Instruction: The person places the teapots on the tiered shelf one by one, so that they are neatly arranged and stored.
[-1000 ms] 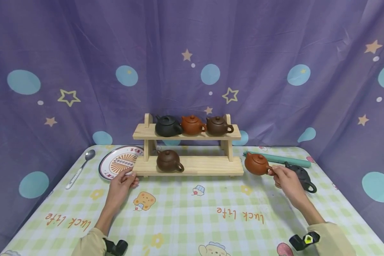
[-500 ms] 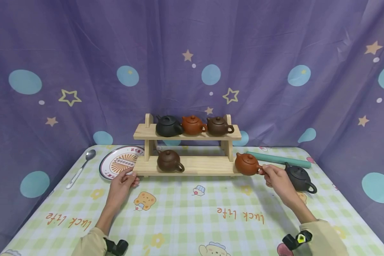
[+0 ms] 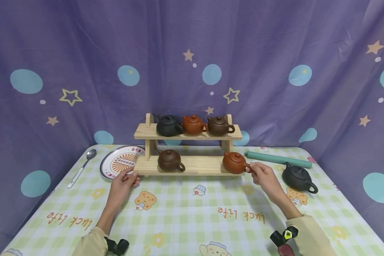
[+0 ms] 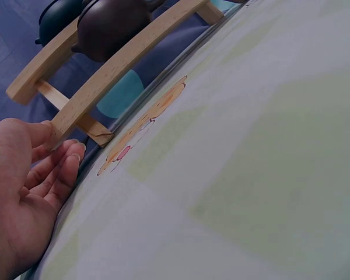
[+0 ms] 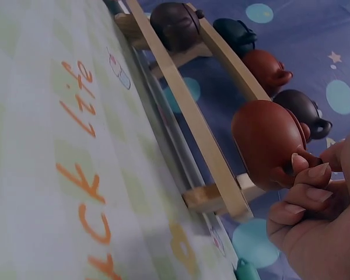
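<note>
My right hand pinches the handle of an orange-brown teapot, upright with its spout to the left. In the head view the teapot overlaps the right end of the lower board of a two-tier wooden shelf. The right wrist view shows the teapot close over the board's end. My left hand grips the left end of that board between thumb and fingers. A dark brown teapot stands on the lower board's left part. On the upper board stand a black teapot, an orange-brown teapot and a dark brown teapot.
Another black teapot sits on the checked tablecloth at the right, in front of a green roll. At the left lie a patterned plate, partly behind the shelf, and a spoon. A purple curtain hangs behind the table.
My right hand has carried the orange-brown teapot leftward, from beside the shelf to the right end of the lower board. My left hand has stayed at the shelf's left end.
</note>
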